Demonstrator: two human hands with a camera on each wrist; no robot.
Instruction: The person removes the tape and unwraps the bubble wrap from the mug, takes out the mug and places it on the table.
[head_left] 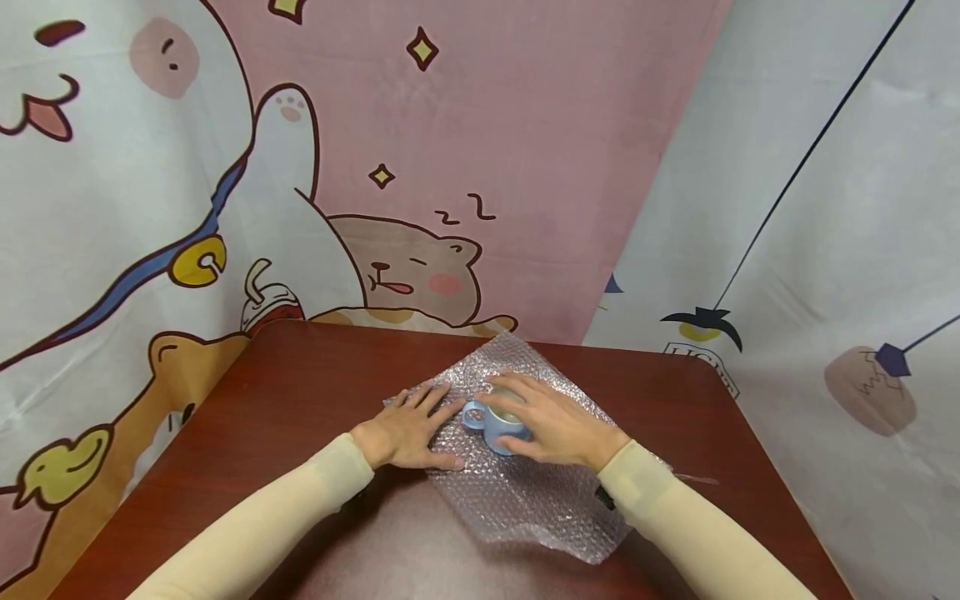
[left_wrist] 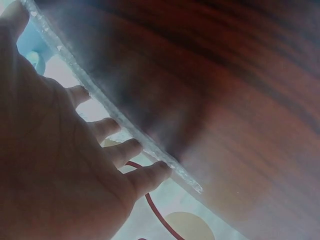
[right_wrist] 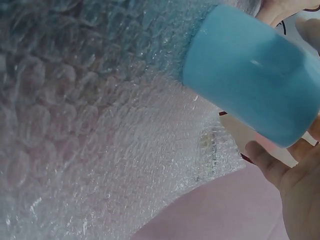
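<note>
A light blue mug (head_left: 501, 427) stands upright on a sheet of bubble wrap (head_left: 525, 487), its handle pointing left. From the right, my right hand (head_left: 558, 421) holds the mug near its rim, thumb on the near side and fingers reaching over the far side. The right wrist view shows the mug's smooth side (right_wrist: 250, 75) with fingers at its rim end. My left hand (head_left: 405, 429) lies with fingers spread, fingertips on the left edge of the bubble wrap. In the left wrist view those fingertips rest along the wrap's edge (left_wrist: 105, 102), and the mug is mostly hidden.
The bubble wrap lies turned like a diamond on a dark red-brown wooden table (head_left: 315, 375). Its near corner curls up slightly. Behind the table hangs a cloth (head_left: 540, 167) printed with cartoon animals.
</note>
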